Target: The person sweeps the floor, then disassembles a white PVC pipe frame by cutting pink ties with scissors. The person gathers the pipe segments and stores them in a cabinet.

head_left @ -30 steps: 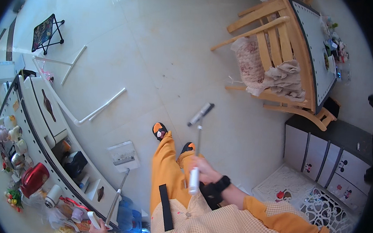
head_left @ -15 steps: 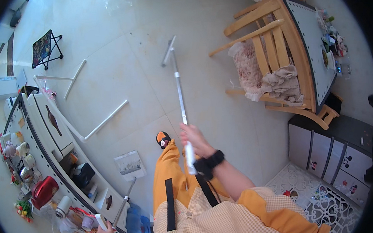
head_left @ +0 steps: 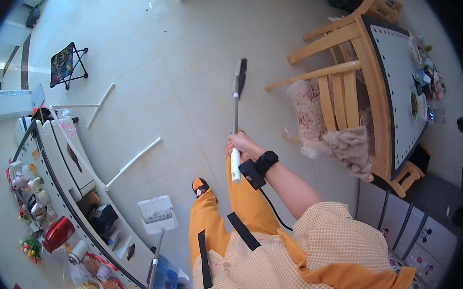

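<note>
My right hand (head_left: 244, 145) is closed around the white grip of a broom (head_left: 236, 112) with a metal pole. The narrow broom head, light on one side with dark bristles on the other, points away from me above the tiled floor; whether it touches the tiles I cannot tell. A white long-handled dustpan (head_left: 152, 214) lies on the floor at my left, with grey bits on its pan. Its metal handle runs down to the lower edge, where my left hand is out of view.
White cabinet (head_left: 120, 250) at left, cluttered on top, with blue bottles (head_left: 165, 280) beside it. White pipe frame (head_left: 135, 161) lies on the floor near a folding stool (head_left: 69, 66). At right stand a wooden chair (head_left: 344, 93), a table (head_left: 398, 65) and grey drawers (head_left: 376, 210).
The broom has shortened in view, and its head has swung right, turning its dark bristles to the right. My right hand has risen slightly. My left hand has left the view at the lower edge.
</note>
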A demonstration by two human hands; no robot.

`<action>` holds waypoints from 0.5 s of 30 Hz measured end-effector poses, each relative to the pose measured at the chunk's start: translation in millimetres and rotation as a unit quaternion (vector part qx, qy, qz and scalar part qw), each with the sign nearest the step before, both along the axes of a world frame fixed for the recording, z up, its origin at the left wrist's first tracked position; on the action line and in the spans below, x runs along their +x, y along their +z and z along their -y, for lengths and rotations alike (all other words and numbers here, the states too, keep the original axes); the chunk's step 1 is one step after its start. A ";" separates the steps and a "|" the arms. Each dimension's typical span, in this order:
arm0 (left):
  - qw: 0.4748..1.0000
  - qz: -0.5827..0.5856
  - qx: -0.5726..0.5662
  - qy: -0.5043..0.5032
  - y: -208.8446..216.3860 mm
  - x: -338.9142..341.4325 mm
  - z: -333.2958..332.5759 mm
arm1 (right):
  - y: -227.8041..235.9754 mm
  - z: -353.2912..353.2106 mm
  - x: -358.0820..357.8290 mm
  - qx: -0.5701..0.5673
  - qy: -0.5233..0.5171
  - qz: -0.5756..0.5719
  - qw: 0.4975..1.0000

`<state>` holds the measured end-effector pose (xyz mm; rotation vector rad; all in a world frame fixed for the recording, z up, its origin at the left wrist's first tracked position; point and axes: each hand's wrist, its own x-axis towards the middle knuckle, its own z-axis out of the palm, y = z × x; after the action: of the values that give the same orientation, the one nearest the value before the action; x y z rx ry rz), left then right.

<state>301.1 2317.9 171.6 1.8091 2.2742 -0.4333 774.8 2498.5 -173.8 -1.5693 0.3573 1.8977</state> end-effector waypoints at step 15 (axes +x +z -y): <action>0.983 0.060 -0.001 0.172 -37.0 71.5 -5.5 | 84.7 73.0 78.9 -0.007 -0.017 0.020 1.000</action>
<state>372.7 2323.4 134.6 1.3579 2.4304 -0.2560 853.7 2425.5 -89.1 -1.5982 0.3789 1.8386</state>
